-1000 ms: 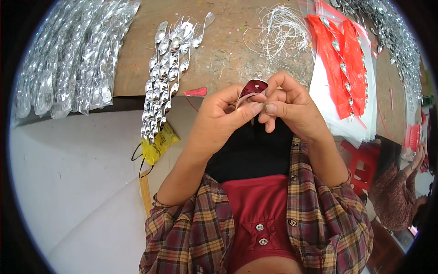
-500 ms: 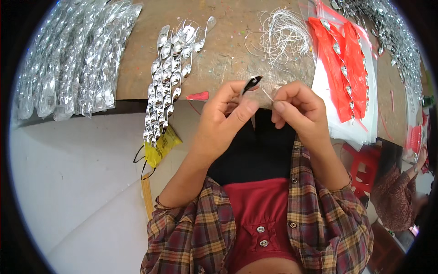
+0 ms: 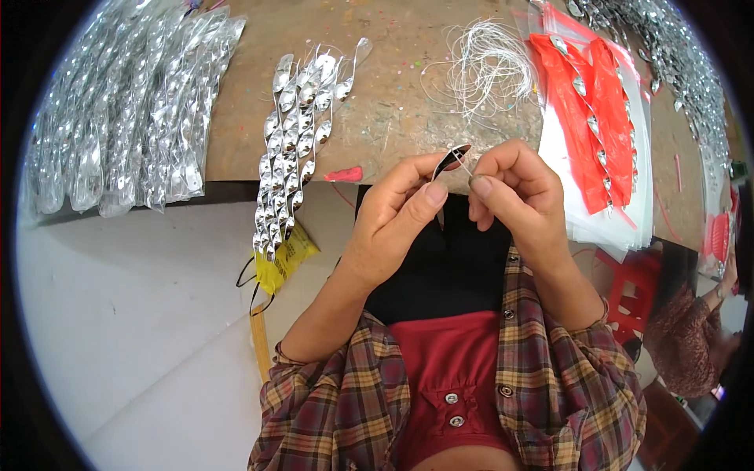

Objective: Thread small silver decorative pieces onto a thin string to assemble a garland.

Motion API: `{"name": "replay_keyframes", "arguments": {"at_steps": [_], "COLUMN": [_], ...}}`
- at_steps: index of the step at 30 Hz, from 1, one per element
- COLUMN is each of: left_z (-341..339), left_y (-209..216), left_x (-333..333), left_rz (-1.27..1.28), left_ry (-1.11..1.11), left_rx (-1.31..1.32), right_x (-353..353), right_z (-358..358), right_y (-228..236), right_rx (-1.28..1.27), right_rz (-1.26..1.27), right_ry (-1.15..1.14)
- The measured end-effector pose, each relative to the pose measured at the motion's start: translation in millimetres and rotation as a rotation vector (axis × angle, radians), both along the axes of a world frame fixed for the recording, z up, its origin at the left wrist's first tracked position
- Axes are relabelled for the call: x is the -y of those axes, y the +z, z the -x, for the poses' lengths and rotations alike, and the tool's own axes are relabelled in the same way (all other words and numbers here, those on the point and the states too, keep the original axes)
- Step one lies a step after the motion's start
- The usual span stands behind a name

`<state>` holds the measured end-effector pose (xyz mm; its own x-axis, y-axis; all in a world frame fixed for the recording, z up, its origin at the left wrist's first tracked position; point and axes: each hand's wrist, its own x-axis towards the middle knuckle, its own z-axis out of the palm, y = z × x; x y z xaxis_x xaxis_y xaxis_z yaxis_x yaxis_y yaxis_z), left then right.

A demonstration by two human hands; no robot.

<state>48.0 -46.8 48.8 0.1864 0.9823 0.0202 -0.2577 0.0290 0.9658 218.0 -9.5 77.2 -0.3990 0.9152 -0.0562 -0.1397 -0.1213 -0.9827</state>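
Note:
My left hand is closed, thumb against fingers, on a shiny twisted strip that looks dark inside with a silver rim. A white string runs from the strip's tip to my right hand. That hand pinches the string between thumb and forefinger, close to the strip. Both hands are in front of my body at the table's near edge. The rest of the held strip is hidden by my left hand.
Silver spiral strips hang over the table edge at left, beside packed silver spirals. A heap of white strings lies beyond my hands. At right, red plastic rests on clear bags. Another person's sleeve shows far right.
The strip's tip has moved right and slightly down, closer to my right hand, and leans more to the right. My left hand has shifted a little the same way.

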Motion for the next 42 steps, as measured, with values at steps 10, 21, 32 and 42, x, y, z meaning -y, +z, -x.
{"name": "replay_keyframes", "arguments": {"at_steps": [10, 21, 32, 42], "left_z": [-2.9, 1.1, 4.9, -8.1], "left_y": [4.9, 10.3, 22.7, 4.6], "left_x": [1.9, -8.8, -13.4, -11.7], "left_rz": [-0.038, -0.223, -0.396, -0.331], "left_ry": [-0.061, -0.014, 0.015, 0.08], "left_rx": [-0.062, -0.056, -0.389, -0.202], "right_x": [-6.4, -5.1, -5.8, -8.8], "right_z": [-2.4, -15.6, -15.9, -13.5], "right_y": [-6.4, -15.1, -12.8, -6.8], "right_rx": [-0.036, 0.03, 0.035, 0.027], "right_rz": [0.034, -0.074, -0.067, -0.03], "right_ry": [-0.004, 0.149, 0.16, 0.218]}}
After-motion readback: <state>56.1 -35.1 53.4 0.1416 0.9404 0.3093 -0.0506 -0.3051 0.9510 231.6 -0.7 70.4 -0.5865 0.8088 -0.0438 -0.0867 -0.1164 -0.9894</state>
